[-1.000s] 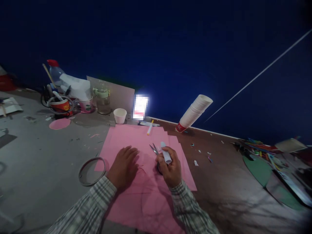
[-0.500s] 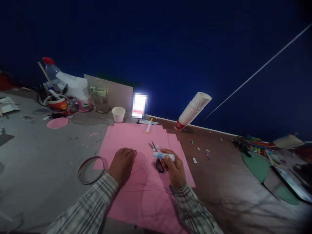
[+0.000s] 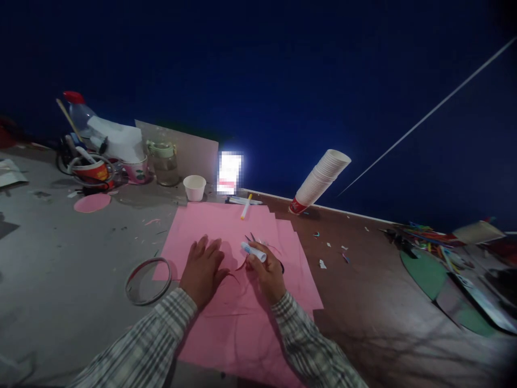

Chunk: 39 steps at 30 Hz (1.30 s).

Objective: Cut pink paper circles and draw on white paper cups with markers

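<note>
My left hand (image 3: pixel 203 274) lies flat on the stacked pink paper sheets (image 3: pixel 218 220), fingers spread and empty. In my right hand (image 3: pixel 268 275) is a white glue stick (image 3: pixel 257 253) with a blue label, held slantwise between thumb and fingers above the paper. Scissors (image 3: pixel 253 237) lie beneath that hand; their blade tips and a bit of black handle show, the rest is hidden. Thin curved lines or cut edges run across the paper between the two hands. Towards the back of the sheets rests a white marker with yellow ends (image 3: pixel 246 208).
A grey ring (image 3: pixel 128 288) lies left of the paper. Behind stand a small white cup (image 3: pixel 194 189), a glass jar (image 3: pixel 165 166) and a bright blurred screen (image 3: pixel 229 171). A leaning stack of paper cups (image 3: pixel 321 180) is at back right. Paper scraps (image 3: pixel 322 264) dot the table.
My right hand has moved left with the glue stick, covering more of the scissors, and the stick has tilted. My left hand's fingers have spread out flat.
</note>
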### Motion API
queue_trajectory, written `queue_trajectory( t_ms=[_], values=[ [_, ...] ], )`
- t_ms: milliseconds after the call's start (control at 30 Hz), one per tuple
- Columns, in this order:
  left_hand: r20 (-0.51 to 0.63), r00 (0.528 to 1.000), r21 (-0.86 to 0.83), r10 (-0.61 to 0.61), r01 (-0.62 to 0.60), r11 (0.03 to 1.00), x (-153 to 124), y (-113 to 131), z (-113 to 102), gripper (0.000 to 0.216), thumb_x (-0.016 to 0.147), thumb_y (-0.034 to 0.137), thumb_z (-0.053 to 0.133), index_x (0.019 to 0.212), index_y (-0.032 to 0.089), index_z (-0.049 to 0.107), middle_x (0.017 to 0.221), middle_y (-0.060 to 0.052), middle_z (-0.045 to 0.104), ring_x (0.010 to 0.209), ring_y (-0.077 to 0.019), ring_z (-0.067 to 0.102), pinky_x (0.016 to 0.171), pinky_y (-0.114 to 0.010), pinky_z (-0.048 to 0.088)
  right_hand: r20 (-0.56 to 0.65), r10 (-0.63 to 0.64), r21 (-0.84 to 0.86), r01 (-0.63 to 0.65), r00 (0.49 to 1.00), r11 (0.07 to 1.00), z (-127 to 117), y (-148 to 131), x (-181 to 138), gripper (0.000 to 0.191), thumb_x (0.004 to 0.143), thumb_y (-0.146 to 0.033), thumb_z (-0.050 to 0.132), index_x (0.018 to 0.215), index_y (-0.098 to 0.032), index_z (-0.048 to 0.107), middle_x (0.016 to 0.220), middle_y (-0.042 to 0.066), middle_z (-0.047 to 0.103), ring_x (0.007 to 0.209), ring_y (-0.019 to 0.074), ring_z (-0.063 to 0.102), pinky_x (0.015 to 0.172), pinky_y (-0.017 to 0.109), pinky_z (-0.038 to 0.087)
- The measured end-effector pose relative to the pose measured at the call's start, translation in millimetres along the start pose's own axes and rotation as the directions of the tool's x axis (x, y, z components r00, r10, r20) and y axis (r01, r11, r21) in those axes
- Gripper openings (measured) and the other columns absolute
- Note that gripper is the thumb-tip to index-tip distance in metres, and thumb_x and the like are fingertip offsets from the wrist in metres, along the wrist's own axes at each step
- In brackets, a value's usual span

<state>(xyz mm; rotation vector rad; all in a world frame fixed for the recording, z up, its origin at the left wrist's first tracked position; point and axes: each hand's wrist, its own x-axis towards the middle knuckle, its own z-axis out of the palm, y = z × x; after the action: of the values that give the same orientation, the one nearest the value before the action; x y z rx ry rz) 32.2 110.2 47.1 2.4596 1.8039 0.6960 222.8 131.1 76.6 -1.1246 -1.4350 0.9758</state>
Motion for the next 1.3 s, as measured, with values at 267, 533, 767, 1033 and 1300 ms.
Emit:
queue_trajectory(
  t_ms=[267, 533, 767, 1033, 1300],
  values=[
    [0.016, 1.000, -0.028, -0.018, 0.018, 0.999, 2.0, 6.5, -0.4, 0.039, 0.079, 0.026, 0.070, 0.116, 0.016, 0.060, 0.123, -0.012, 0.064, 0.122, -0.0386, 0.047, 0.106, -0.062, 0.033, 0.120, -0.167, 0.073, 0.159, 0.979, 0.985, 2.0, 0.0, -14.0, 0.030, 0.088, -0.033, 0.063, 0.116, -0.024, 0.068, 0.108, 0.010, 0.072, 0.087, 0.0236, 0.072, 0.078, 0.038, 0.058],
    [0.034, 0.998, -0.009, 0.046, -0.045, 0.999, 1.5, 9.1, -6.3, 0.032, 0.085, 0.039, 0.063, 0.110, 0.020, 0.063, 0.121, -0.013, 0.061, 0.117, -0.0351, 0.047, 0.106, -0.061, 0.033, 0.115, 0.047, 0.087, -0.058, 0.992, 0.994, 6.9, 16.5, -3.4, 0.028, 0.085, -0.035, 0.065, 0.110, -0.021, 0.069, 0.105, 0.010, 0.073, 0.098, 0.0259, 0.070, 0.082, 0.038, 0.058],
    [0.056, 0.998, 0.006, 0.036, -0.037, 0.999, -0.1, 10.0, -4.7, 0.031, 0.088, 0.036, 0.057, 0.114, 0.020, 0.063, 0.128, -0.014, 0.059, 0.123, -0.0374, 0.045, 0.105, -0.062, 0.034, 0.078, 0.004, 0.027, -0.006, 0.997, 1.000, 5.3, 9.1, -4.1, 0.026, 0.085, -0.033, 0.063, 0.107, -0.020, 0.069, 0.106, 0.011, 0.073, 0.096, 0.0251, 0.070, 0.081, 0.037, 0.057],
    [0.074, 0.996, -0.035, 0.054, -0.052, 0.998, -1.5, 8.9, -2.7, 0.032, 0.091, 0.033, 0.053, 0.119, 0.021, 0.063, 0.137, -0.011, 0.059, 0.132, -0.0397, 0.039, 0.107, -0.066, 0.030, 0.025, -0.045, -0.139, 0.048, 0.999, 0.989, 2.9, 4.9, -4.7, 0.021, 0.082, -0.029, 0.061, 0.097, -0.018, 0.070, 0.093, 0.009, 0.075, 0.084, 0.0232, 0.070, 0.078, 0.035, 0.055],
    [0.088, 0.995, -0.028, 0.038, -0.035, 0.999, -1.1, 10.0, -0.8, 0.033, 0.090, 0.033, 0.055, 0.119, 0.021, 0.063, 0.138, -0.011, 0.059, 0.132, -0.0391, 0.041, 0.108, -0.064, 0.031, 0.021, -0.001, -0.296, 0.007, 1.000, 0.955, 3.8, 6.7, -3.8, 0.021, 0.083, -0.031, 0.053, 0.091, -0.016, 0.066, 0.066, 0.003, 0.067, 0.057, 0.0169, 0.061, 0.054, 0.026, 0.047]
  ],
)
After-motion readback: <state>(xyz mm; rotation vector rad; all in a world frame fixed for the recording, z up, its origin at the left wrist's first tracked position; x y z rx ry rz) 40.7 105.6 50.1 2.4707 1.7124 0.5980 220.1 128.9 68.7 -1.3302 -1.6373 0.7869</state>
